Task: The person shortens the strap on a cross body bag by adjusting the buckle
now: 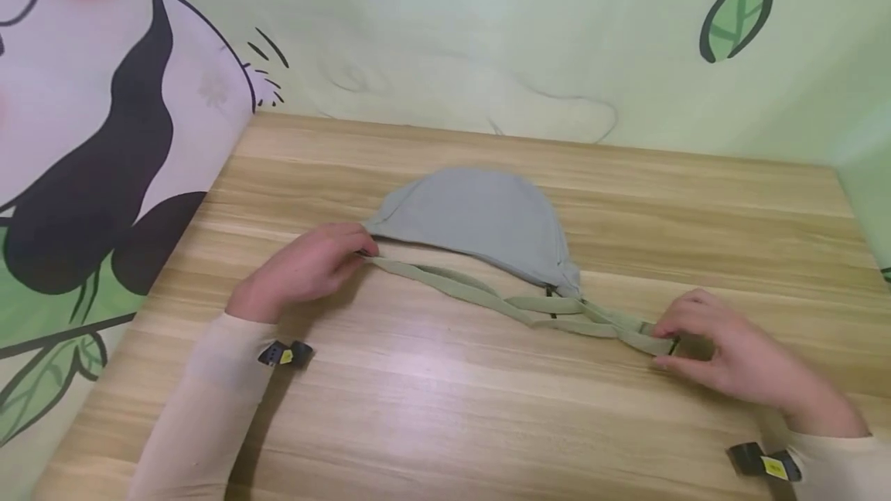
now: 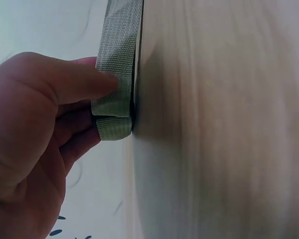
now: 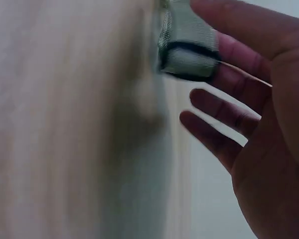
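A grey half-moon-shaped bag (image 1: 473, 211) lies on the wooden table, its straighter edge toward me. Along that edge runs its pale green webbing strap (image 1: 459, 284), partly doubled and twisted. My left hand (image 1: 313, 261) pinches the strap's left end beside the bag's left corner. In the left wrist view the thumb presses the folded webbing (image 2: 117, 94) against the fingers behind it. At the far right of the strap, my right hand (image 1: 724, 346) holds its other end between thumb and fingers. A black slider (image 3: 189, 47) sits on the webbing there; the lower fingers are spread apart.
The wooden table (image 1: 418, 424) meets a pale green wall (image 1: 431, 37) at the back. On the left stands a wall painted with a black-and-white cartoon animal (image 1: 139, 107). Small black devices (image 1: 285, 354) are strapped at both wrists over pale sleeves.
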`<control>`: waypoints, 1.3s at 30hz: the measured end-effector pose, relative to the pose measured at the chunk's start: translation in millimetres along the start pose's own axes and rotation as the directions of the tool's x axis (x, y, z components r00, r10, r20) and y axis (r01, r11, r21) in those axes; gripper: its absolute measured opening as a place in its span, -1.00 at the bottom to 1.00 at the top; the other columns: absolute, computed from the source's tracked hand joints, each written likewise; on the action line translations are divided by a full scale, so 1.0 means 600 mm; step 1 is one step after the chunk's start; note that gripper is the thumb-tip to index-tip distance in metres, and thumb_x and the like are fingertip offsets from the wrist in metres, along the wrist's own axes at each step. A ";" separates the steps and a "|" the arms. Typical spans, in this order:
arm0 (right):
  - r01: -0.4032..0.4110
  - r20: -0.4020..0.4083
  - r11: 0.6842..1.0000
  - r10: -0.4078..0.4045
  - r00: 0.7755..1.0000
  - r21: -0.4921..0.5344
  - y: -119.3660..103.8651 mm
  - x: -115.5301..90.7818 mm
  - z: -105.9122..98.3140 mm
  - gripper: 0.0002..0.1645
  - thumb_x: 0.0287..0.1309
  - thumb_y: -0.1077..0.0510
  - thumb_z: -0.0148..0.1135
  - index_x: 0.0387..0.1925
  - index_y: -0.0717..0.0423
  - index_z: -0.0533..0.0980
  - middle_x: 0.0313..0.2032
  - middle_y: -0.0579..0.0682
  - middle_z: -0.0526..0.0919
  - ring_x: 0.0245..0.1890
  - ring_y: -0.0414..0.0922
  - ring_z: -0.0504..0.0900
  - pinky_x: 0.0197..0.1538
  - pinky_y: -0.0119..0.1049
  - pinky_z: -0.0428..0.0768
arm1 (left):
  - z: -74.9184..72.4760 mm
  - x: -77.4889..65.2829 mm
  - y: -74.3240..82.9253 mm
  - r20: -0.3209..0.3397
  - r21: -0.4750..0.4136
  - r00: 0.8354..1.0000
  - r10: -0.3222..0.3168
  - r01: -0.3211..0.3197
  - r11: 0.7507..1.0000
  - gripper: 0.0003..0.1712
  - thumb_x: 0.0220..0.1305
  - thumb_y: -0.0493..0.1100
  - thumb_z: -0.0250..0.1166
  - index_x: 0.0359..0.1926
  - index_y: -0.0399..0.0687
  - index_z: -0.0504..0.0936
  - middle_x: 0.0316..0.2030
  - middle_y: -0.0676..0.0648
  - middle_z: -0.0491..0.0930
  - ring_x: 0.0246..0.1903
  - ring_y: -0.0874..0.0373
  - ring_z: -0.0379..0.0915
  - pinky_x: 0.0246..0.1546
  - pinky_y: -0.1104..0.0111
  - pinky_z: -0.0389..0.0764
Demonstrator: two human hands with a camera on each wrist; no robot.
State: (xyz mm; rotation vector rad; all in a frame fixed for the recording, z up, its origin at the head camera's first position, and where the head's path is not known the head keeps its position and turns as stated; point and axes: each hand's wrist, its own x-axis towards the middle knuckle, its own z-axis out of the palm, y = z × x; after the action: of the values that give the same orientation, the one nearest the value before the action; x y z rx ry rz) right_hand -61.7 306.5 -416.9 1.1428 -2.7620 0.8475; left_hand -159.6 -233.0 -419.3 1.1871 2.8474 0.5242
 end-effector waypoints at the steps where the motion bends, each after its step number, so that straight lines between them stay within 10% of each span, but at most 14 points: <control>1: 0.005 0.008 1.000 -0.005 1.000 -0.014 -0.001 -0.001 0.002 -0.50 -0.27 0.18 0.59 -0.25 -0.29 0.56 -0.27 -0.40 0.55 -0.14 -0.38 0.37 -0.10 -0.57 0.33 | 0.000 0.001 0.000 0.002 0.007 1.000 0.005 -0.005 1.000 -0.79 0.23 -0.29 0.25 -0.13 0.05 0.62 -0.19 0.15 0.58 -0.12 0.25 0.50 0.02 0.30 0.50; 11: -0.024 -0.064 0.970 0.009 0.998 -0.242 0.001 -0.007 -0.004 -0.57 -0.34 0.19 0.57 -0.48 -0.29 0.50 -0.29 -0.34 0.59 -0.15 -0.28 0.45 -0.06 -0.41 0.32 | 0.011 0.043 0.019 0.052 0.037 0.998 0.020 -0.022 0.999 -0.85 0.21 -0.25 0.19 -0.22 0.04 0.61 -0.22 0.12 0.56 -0.16 0.19 0.50 -0.02 0.26 0.50; 27: 0.036 0.055 0.995 -0.030 0.998 -0.098 -0.031 0.065 0.038 -0.82 0.10 0.02 0.35 -0.22 -0.22 0.60 0.00 -0.18 0.61 0.19 -0.02 0.37 0.24 -0.14 0.19 | 0.019 0.065 0.036 0.118 -0.006 0.993 -0.013 0.014 1.000 -0.81 0.18 -0.26 0.21 -0.21 0.09 0.62 -0.10 0.13 0.52 -0.06 0.23 0.44 0.06 0.32 0.46; 39: -0.267 0.018 0.951 0.273 0.962 -0.155 -0.004 0.089 0.030 -0.69 0.30 0.05 0.14 -0.07 0.17 0.57 0.09 0.19 0.56 0.12 0.17 0.49 0.16 0.12 0.39 | 0.018 0.062 0.036 0.103 0.014 0.995 0.003 -0.005 1.000 -0.79 0.14 -0.25 0.23 -0.19 0.07 0.64 -0.03 0.09 0.53 0.03 0.18 0.43 0.13 0.29 0.44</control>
State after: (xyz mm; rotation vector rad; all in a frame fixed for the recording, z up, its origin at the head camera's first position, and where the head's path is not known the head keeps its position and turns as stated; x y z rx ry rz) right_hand -95.9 261.7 -418.8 0.7772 -3.0000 0.6229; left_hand -170.0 -189.7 -418.6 1.1857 2.7671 0.4304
